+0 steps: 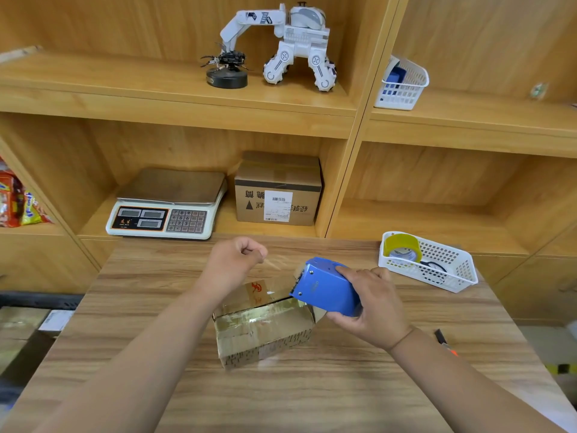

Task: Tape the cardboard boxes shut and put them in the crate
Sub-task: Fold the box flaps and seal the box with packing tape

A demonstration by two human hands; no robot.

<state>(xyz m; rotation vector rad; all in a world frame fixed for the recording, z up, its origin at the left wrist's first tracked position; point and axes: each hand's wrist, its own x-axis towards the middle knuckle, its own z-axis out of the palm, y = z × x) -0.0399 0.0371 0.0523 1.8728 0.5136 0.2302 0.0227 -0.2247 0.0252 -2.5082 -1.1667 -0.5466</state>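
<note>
Right hand [371, 304] was curled round a blue dispenser [327, 287], held at the right top edge of the box [265, 323] on the table [312, 395]. Clear tape [278, 264] was pinched in the closed left hand [237, 260] and stretched above the box. A basket [459, 276] with a roll [402, 242] was set to the right. A scale [168, 204] and a second box [278, 192] were shelved behind.

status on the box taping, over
Left hand pinches tape end, right hand grips blue dispenser. Tape stretched above cardboard box, top flap ajar. Crate not in view.
</note>
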